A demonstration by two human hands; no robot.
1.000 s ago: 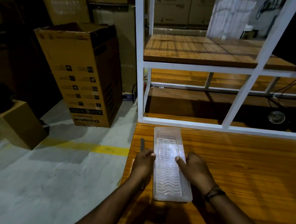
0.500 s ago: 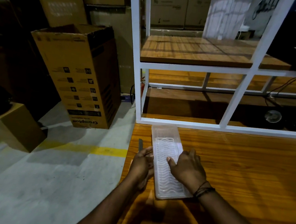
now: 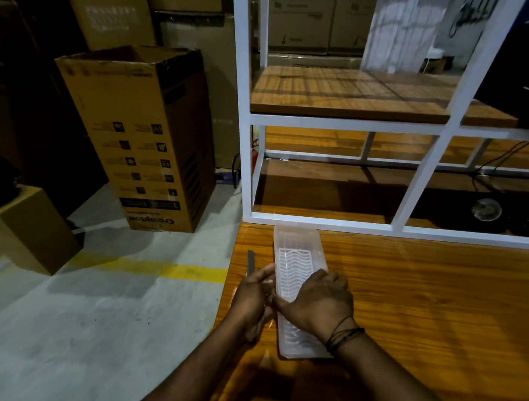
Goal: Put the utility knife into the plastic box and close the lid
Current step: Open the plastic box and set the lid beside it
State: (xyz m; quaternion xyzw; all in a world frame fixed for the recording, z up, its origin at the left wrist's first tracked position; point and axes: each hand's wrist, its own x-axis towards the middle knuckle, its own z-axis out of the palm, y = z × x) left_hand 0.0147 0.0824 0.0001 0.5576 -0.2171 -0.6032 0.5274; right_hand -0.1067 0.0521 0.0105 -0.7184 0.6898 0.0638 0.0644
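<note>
Right hand presses flat, grasping nothing, on the plastic box; left hand, grasp unclear, beside the utility knife; pry the lid edge evenly.

Plastic box on table; utility knife just left.

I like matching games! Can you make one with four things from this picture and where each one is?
Things:
1. plastic box
2. utility knife
3. tall cardboard box
4. right hand

Places:
A. standing on the grey floor
B. lying across the top of the plastic box
C. on the wooden table, just in front of the white frame
D. at the table's left edge, beside the plastic box

Pairs: 1-C, 2-D, 3-A, 4-B
</note>
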